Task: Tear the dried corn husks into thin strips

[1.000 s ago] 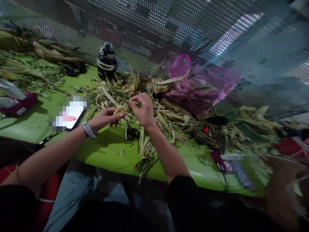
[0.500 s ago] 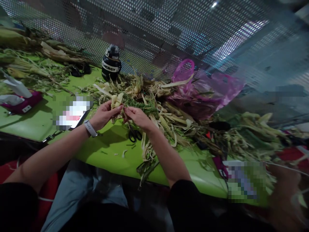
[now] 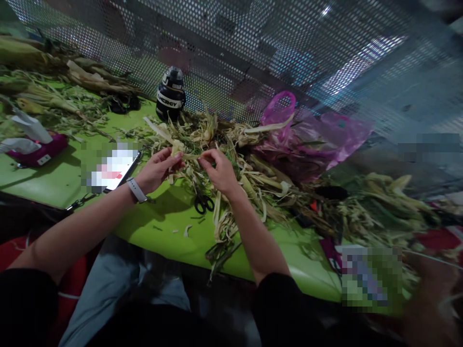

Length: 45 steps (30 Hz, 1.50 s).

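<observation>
A pale yellow folded piece of corn husk [image 3: 177,146] is pinched between the thumb and fingers of my left hand [image 3: 159,168]. From it a husk strip [image 3: 190,157] stretches to the right, its end gripped by the thumb and fingertips of my right hand [image 3: 220,169]. Just below the hands, black-handled scissors [image 3: 204,204] lie on the green table [image 3: 155,231], their blades partly covered by husk scraps. Behind and right of my hands spreads a heap of dried husks and green stalks [image 3: 249,176].
A dark bottle [image 3: 170,99] stands behind the heap, near a perforated metal screen [image 3: 224,58]. To the right sits a pink plastic bag [image 3: 311,144]. At left are a phone [image 3: 126,166] and a purple tissue box [image 3: 48,152]. Another person's blurred arm [image 3: 430,289] shows at far right.
My right hand has moved right, away from my left hand, drawing the husk strip out between them. The view has shifted slightly.
</observation>
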Available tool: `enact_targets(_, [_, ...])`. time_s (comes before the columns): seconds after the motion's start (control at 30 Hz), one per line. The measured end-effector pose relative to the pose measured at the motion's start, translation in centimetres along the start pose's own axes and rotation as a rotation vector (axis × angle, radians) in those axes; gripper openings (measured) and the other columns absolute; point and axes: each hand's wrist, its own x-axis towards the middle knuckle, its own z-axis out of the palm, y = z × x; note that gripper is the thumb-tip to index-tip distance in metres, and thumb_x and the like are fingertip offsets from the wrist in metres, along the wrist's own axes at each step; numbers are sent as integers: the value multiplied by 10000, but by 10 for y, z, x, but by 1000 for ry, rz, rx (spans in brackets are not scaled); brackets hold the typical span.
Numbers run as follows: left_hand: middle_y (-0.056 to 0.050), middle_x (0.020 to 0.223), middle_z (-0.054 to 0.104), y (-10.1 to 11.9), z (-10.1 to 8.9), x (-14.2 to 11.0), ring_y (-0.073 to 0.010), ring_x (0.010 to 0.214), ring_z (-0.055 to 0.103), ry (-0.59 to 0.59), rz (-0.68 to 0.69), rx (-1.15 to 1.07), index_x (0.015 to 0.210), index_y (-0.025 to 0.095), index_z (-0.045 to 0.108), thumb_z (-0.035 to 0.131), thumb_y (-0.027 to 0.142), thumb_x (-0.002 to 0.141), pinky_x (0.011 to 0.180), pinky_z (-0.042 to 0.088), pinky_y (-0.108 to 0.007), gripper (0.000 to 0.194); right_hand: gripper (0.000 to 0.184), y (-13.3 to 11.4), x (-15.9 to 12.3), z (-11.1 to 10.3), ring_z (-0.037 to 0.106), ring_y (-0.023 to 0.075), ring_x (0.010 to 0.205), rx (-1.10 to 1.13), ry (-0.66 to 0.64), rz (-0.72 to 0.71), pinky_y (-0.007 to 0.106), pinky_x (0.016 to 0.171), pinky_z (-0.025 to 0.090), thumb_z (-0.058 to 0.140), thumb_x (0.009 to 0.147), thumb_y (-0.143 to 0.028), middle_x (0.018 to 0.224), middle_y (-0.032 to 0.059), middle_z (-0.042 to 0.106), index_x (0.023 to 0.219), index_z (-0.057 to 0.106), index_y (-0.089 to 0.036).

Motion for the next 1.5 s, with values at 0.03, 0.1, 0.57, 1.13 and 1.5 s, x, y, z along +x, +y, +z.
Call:
enact_targets(0.03, [-7,815,673,-1,0,1,-108,758,644,3,36,-1,870,162,653,767,287,724,731,483,-232,224,279,-4,-3,3,528,196,886,-90,126,-40,345,837,408,483,906,-430,896,78,594,883,593,-174])
enact_targets(0.1, [-22,908,694,-3,1,2,-140,883,659,-13,105,0,909,176,664,753,314,742,873,468,-288,235,236,-13,-11,11,511,225,973,-236,301,-103,393,920,374,459,921,-378,947,101,580,915,599,-187])
enact_targets(0.57, [-53,1096,686,-8,5,2,-185,1058,628,63,203,91,1012,182,656,701,382,787,958,442,-313,305,227,-35,-37,28,547,213,720,-338,248,-347,371,705,418,519,869,-364,756,77,609,997,636,-217])
enact_targets(1.13, [-87,895,735,-2,10,-6,-177,852,663,-1,95,213,1000,131,700,679,482,770,761,503,-268,420,237,-24,-25,48,480,89,484,674,-442,255,222,479,412,587,824,-402,603,-33,544,794,570,-168])
enact_targets(1.5, [-2,718,604,5,2,-3,-101,634,541,47,45,331,864,144,648,664,410,778,602,441,-232,280,230,-36,-27,40,520,97,541,252,-541,139,237,571,421,598,841,-369,624,-5,596,835,658,-147])
